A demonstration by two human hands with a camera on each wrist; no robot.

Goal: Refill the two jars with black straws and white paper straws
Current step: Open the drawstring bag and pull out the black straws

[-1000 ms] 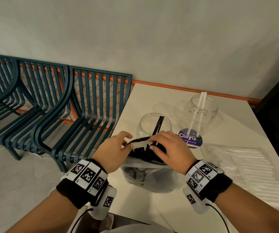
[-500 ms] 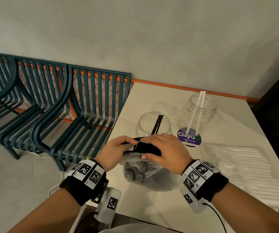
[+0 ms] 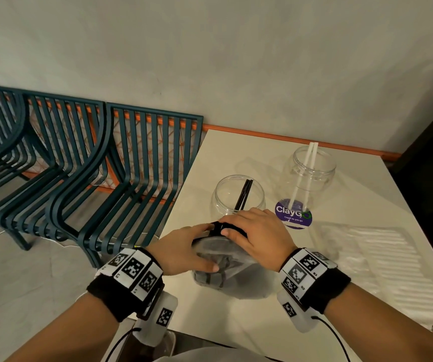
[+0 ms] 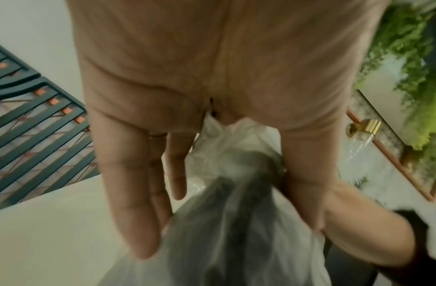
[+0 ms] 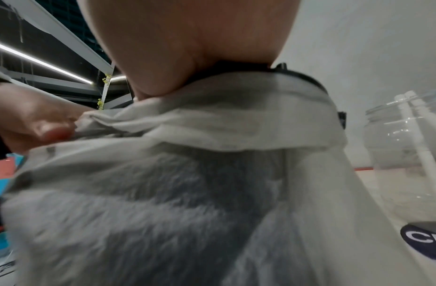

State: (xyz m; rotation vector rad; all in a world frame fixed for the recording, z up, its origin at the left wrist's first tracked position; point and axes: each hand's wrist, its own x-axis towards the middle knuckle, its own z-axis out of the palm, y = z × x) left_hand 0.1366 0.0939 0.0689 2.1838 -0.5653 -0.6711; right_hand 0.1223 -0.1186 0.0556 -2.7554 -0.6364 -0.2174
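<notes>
Head view: plastic bag [image 3: 236,286] of black straws [image 3: 219,227] on white surface [image 3: 236,152].
Left hand [image 3: 184,246]: grips bag's left side, thumb opposite fingers.
Right hand [image 3: 257,231]: curled over bag mouth, holding straw ends.
Left jar [image 3: 218,202]: just behind bag; black pair [image 3: 244,194] leaning inside.
Right jar [image 3: 327,176]: two white paper straws [image 3: 307,165], leaning.

The purple round sticker [image 3: 293,214] on the table reads "ClayGo, Clean as you go".
</notes>
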